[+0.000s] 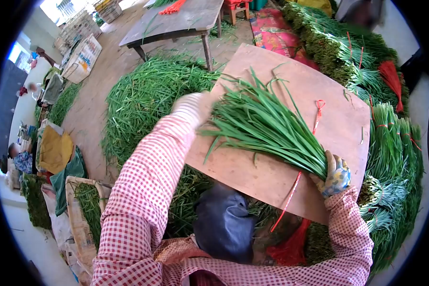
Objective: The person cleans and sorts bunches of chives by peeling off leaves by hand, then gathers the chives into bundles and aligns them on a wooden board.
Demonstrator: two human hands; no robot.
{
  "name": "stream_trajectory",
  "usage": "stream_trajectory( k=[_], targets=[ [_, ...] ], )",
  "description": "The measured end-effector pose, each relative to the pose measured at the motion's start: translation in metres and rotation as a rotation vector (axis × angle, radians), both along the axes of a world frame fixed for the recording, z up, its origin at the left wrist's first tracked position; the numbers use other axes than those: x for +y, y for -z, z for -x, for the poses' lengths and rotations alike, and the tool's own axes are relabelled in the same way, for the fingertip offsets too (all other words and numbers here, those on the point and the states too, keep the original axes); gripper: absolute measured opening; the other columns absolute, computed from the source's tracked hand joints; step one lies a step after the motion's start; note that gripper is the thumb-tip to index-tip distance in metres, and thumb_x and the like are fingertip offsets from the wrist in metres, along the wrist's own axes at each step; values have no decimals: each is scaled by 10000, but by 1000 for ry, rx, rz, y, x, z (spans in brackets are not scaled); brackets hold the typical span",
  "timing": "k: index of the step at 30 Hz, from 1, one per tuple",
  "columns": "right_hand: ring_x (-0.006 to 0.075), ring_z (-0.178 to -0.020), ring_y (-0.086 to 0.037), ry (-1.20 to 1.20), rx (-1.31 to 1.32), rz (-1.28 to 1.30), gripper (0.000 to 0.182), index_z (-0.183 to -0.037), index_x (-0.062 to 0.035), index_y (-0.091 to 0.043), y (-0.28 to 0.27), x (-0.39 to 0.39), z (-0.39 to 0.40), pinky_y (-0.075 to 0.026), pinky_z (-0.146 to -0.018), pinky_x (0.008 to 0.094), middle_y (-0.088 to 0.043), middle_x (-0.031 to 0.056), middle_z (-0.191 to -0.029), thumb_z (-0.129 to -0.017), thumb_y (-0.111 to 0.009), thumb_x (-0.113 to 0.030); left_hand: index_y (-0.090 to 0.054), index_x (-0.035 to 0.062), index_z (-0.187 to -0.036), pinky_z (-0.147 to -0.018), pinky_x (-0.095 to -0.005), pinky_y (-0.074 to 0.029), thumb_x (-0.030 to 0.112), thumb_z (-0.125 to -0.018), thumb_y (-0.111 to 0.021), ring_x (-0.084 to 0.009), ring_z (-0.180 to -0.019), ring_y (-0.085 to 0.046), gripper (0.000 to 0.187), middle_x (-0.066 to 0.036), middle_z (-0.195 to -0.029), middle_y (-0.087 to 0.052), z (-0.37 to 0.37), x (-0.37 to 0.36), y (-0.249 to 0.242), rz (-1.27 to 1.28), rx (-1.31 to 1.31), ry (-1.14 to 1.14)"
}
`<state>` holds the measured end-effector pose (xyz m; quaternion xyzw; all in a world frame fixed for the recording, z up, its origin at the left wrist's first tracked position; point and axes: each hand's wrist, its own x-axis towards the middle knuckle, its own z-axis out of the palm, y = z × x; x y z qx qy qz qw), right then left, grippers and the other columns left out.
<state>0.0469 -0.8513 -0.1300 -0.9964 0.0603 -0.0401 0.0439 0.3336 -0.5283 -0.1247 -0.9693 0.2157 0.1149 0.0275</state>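
A bunch of garlic chives [267, 124] lies across the board [252, 176], its leaf tips fanned toward the upper left. My right hand [337, 175], in a patterned work glove, is closed around the stem ends at the board's right side. At the leafy end is my left hand [200, 107], smeared by motion; its fingers do not show clearly. Under the bunch runs a red-and-white tie [291, 193], with its looped end [320, 104] beyond the leaves and its other end hanging over the near edge.
A big heap of loose green leaves [148, 95] lies on the floor to the left. Tied chive bundles [386, 138] are stacked along the right, with red ties [391, 83] on them. Another table [176, 21] stands ahead. A person [21, 157] is at far left.
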Motion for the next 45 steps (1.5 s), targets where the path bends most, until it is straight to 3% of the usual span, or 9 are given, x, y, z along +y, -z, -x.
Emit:
stream_trajectory(
  k=[9,12,14,19,21,23,28,39,45],
  targets=[
    [399,-1071,-530,9,-88,-7,777,-1292,-5,-440,-4,3,-2,-447,-909,457,-527,221,-1207,-660,-782,-300,-308,144,-1407,-860,-417,-501,40,-859,-503,-334,-1077,-588,590,-199,-1311,-442,111,180,-20,-120,62,-376],
    [400,-1112,-522,73,-24,-200,697,-1316,6,-419,-15,20,-1,-421,-964,442,-537,246,-1216,-735,-737,-210,-701,77,-833,-725,-448,-506,209,-803,-537,-347,-873,-620,213,-126,-940,-651,189,207,12,-225,5,393],
    [412,-1144,-505,-23,-108,-159,730,-1355,17,-387,31,-28,0,-413,-969,438,-526,268,-1238,-756,-717,-239,-668,66,-704,-640,-451,-490,370,-795,-534,-345,-712,-611,344,-141,-764,-640,265,193,-23,312,221,-230],
    [398,-1131,-511,-165,-86,87,726,-1404,-46,-330,47,-101,-49,-420,-958,425,-499,259,-1272,-819,-647,-336,-576,69,-1091,-807,-415,-477,155,-809,-578,-357,-996,-569,295,-155,-1262,-470,386,210,28,996,101,-117],
    [370,-1261,-422,-230,790,420,759,-1343,-70,-449,-58,-16,-56,-371,-1015,451,-488,219,-1323,-782,-631,-548,-538,88,-1154,-851,-420,-472,117,-777,-611,-372,-1048,-552,385,-158,-1339,-405,408,231,4,933,149,-146],
    [353,-1374,-248,-71,451,601,1262,-1436,-4,-271,-36,-91,-135,-214,-1135,424,-282,225,-1472,-546,-617,-829,-531,98,-1166,-862,-419,-479,136,-807,-604,-380,-1065,-549,368,-184,-1355,-393,423,256,-14,1042,69,-166],
    [210,-1091,-533,-477,36,-472,508,-1315,-5,-443,-56,195,-212,-431,-933,306,-565,156,-1192,-847,-636,-60,-553,96,-1142,-865,-406,-493,151,-842,-592,-383,-1072,-550,308,-201,-1356,-404,444,280,0,1337,-118,-176],
    [279,-859,-649,-1682,461,-349,143,-928,-31,-652,-11,774,-28,-528,-771,372,-644,150,-902,-834,-647,-138,-634,61,-906,-627,-379,-517,90,-777,-658,-306,-725,-637,134,-117,-820,-654,565,445,37,838,-997,-1016],
    [356,-1282,-391,-1956,594,394,896,-1393,-57,-362,44,899,89,-351,-1063,403,-399,181,-1400,-675,-803,-362,-598,51,-823,-488,-397,-429,66,-768,-617,-272,-502,-541,60,-85,-584,-544,651,498,104,441,-954,-1691]
  ],
)
